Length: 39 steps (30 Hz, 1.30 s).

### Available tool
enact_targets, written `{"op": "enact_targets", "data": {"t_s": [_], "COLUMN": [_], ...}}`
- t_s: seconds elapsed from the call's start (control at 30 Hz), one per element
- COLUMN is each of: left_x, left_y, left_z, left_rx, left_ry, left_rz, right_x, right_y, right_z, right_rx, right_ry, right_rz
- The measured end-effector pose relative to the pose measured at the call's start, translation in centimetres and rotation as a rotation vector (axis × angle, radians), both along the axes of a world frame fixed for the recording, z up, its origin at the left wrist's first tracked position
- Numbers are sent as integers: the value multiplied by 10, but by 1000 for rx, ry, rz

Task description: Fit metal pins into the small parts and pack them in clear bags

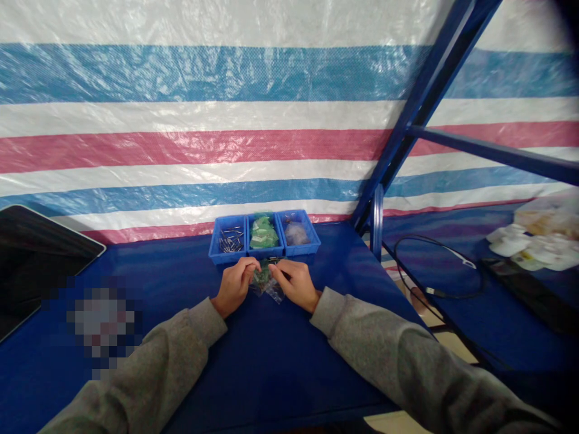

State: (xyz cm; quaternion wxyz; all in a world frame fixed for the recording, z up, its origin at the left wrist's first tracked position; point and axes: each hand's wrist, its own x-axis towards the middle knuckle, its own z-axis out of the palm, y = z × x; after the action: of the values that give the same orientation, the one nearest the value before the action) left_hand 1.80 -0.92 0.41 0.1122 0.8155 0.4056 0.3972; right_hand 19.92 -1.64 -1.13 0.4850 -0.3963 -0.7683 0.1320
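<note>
Both of my hands meet just in front of the blue bins, fingers curled in a pinch. My left hand (235,285) is closed at the left side of a small plastic bag (261,279) that looks greenish. My right hand (296,282) is closed at its right side, thumb pointing inward. Below the fingers, clear plastic (275,292) catches the light; whether it is a separate bag I cannot tell. Behind the hands, the left bin holds thin metal pieces (231,240), the middle one green plastic bags (263,233), and the right one clear plastic bags (296,234).
The three joined blue bins (228,256) stand on the blue table (271,374) against a striped sheet (181,114). A dark screen (40,259) lies at left beside a blurred patch. At right are a blue metal frame (407,120), a black cable (436,295) and white items (534,241).
</note>
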Motion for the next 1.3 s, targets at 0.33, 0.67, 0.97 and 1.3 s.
{"op": "enact_targets", "data": {"t_s": [0.33,0.67,0.97,1.3], "left_x": [-1,1,0,0], "left_y": [4,1,6,5], "left_z": [-3,2,-5,-2], "left_rx": [191,67,58,75], "left_ry": [-81,-63,-1,-5], "left_rz": [61,33,1,20], "right_x": [0,0,0,0], "right_y": [0,-2,-1,-1], "right_z": [0,2,4,6], "right_rx": [14,-24,-29,-32], "right_ry": [12,50,29,133], "right_rz": [-8,-20,82,17]}}
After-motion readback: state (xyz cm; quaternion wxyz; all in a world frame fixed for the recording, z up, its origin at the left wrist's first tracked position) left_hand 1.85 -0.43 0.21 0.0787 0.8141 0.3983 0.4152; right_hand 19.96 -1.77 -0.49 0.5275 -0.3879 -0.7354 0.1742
